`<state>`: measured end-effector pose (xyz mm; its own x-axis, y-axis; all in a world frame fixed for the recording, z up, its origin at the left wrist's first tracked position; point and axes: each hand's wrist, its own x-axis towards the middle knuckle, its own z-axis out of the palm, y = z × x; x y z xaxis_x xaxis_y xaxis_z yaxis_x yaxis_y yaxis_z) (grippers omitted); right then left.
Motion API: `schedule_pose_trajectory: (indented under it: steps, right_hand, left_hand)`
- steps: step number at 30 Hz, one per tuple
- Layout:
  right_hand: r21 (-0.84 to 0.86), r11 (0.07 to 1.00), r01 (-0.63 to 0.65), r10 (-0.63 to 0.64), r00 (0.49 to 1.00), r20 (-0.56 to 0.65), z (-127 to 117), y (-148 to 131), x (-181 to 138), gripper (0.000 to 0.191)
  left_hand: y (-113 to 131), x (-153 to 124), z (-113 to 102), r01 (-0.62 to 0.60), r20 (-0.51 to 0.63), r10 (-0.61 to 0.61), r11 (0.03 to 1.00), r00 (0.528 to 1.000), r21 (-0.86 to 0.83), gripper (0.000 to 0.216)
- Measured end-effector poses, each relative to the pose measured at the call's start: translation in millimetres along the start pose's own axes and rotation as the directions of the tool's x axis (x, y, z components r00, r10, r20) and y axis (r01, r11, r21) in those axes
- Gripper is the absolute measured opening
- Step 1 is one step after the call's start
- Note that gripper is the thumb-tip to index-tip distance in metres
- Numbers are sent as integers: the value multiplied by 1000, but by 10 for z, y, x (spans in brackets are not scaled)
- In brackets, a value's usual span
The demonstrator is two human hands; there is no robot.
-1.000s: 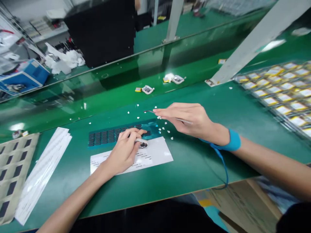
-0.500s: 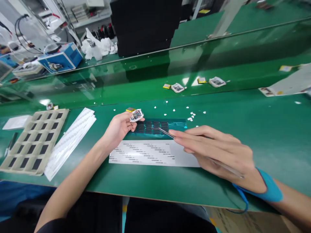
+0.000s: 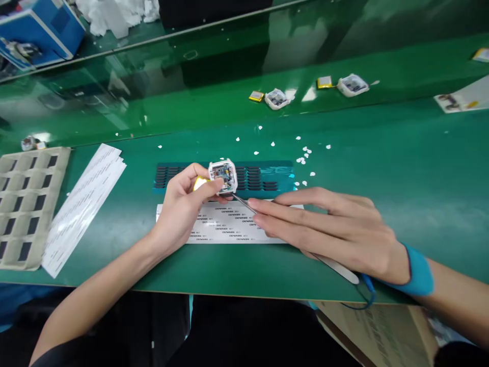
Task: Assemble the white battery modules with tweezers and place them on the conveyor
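Observation:
My left hand (image 3: 185, 206) pinches a small white square housing (image 3: 223, 176) with a circuit board inside and a yellow battery (image 3: 199, 182) hanging beside it, held just above the table. My right hand (image 3: 328, 227), a blue wrist strap (image 3: 419, 271) on its wrist, grips metal tweezers (image 3: 244, 204) whose tip reaches the housing's lower edge. Under the hands lie a blue sheet of small black pads (image 3: 260, 179) and a white label sheet (image 3: 229, 227).
A stack of white strips (image 3: 82, 206) and a grey tray with black squares (image 3: 23, 201) lie at left. Two more housings with batteries (image 3: 277, 98) (image 3: 353, 84) rest on the far belt. White paper bits (image 3: 303, 158) are scattered about. A blue box (image 3: 42, 30) stands far left.
My left hand lifted the housing off the label sheet and brought it toward me. My right hand swung the tweezers from the far scattered bits to the housing's edge. The camera tilted down.

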<state>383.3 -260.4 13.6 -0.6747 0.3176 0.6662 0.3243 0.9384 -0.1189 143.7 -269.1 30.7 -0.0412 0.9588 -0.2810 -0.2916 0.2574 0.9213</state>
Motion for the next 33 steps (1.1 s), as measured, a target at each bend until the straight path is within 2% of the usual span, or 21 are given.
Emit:
schedule_pose_trajectory:
  steps: [5, 8, 13, 20, 27, 33]
  right_hand:
    - [-62, 997, 40, -38, 999, 35, -30, 15, -12, 23]
    - [-89, 994, 61, -56, 997, 50, -46, -18, -12, 23]
    - [-69, 998, -12, 15, 999, 48, -77, -124, 12, 18]
    - [-58, 998, 40, -38, 998, 46, -97, -94, 17, 16]
    - [-16, 997, 78, -72, 973, 221, -223, -86, 67, 27]
    - [-8, 1000, -9, 10, 992, 128, -86, -99, -44, 23]
  left_hand:
    - [-25, -17, 12, 6, -21, -6, 1000, 1000, 21, 25]
    - [-33, -28, 10, -44, -15, 45, 995, 999, 84, 26]
    - [-50, -48, 6, -127, 23, 125, 980, 992, 156, 26]
    - [-96, -48, -8, -193, 46, 188, 969, 981, 156, 27]
    - [-125, -62, -13, -223, 63, 215, 960, 975, 173, 28]
    - [-117, -88, 26, -220, 7, 228, 931, 974, 290, 29]
